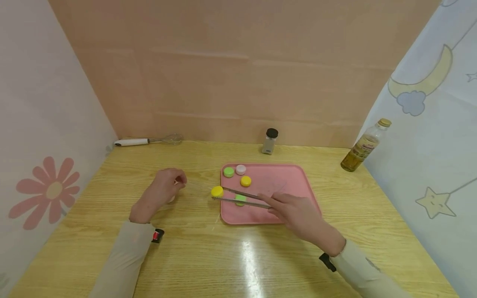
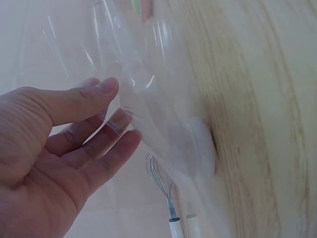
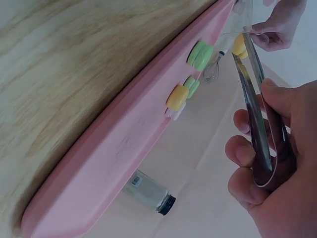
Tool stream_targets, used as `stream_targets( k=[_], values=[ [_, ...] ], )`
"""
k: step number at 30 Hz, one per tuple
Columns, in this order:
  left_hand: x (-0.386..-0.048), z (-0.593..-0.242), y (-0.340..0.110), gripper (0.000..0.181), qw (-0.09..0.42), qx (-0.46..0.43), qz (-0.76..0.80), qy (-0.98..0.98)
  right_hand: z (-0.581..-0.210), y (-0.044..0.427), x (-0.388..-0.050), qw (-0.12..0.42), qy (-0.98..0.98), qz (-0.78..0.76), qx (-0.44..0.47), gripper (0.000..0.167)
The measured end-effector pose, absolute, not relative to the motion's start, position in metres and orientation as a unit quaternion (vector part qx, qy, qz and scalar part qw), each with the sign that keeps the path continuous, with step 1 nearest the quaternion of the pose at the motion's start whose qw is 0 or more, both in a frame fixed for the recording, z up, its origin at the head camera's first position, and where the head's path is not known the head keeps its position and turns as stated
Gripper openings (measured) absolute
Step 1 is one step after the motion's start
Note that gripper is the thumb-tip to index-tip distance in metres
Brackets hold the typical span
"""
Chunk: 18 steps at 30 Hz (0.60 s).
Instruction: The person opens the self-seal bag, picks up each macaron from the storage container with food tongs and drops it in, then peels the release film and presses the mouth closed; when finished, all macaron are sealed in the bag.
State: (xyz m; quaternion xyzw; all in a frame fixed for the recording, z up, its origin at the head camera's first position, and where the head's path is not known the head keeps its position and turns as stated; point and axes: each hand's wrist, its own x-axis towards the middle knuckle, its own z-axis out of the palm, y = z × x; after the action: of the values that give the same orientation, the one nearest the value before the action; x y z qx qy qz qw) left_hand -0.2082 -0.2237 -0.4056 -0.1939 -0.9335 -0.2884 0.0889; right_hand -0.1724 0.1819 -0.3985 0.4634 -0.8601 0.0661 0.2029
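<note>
My left hand (image 1: 161, 191) pinches the edge of a clear plastic bag (image 2: 148, 94) between thumb and fingers. A whitish round piece (image 2: 199, 148) lies inside the bag at the table surface. My right hand (image 1: 298, 215) grips metal tongs (image 3: 255, 109), whose tips hold a yellow macaron (image 1: 217, 191) just past the left edge of the pink tray (image 1: 268, 217), near the bag. On the tray are two green macarons (image 1: 229, 172) (image 1: 240, 199), a yellow one (image 1: 246, 181) and a pale pink one (image 1: 241, 169); the tongs pass above the nearer green one.
A whisk (image 1: 149, 141) lies at the back left of the wooden table (image 1: 193, 265). Behind the tray stands a small jar with a black lid (image 1: 269, 142). A glass bottle of amber liquid (image 1: 363, 149) stands at the right, near the wall.
</note>
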Motion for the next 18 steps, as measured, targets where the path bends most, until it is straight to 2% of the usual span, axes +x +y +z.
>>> stream_targets(
  k=[18],
  values=[
    [-0.208, -0.405, -0.222, 0.009, 0.079, -0.182, -0.286, -0.937, -0.399, 0.160, -0.179, 0.174, -0.868, 0.047, 0.463, 0.048]
  ],
)
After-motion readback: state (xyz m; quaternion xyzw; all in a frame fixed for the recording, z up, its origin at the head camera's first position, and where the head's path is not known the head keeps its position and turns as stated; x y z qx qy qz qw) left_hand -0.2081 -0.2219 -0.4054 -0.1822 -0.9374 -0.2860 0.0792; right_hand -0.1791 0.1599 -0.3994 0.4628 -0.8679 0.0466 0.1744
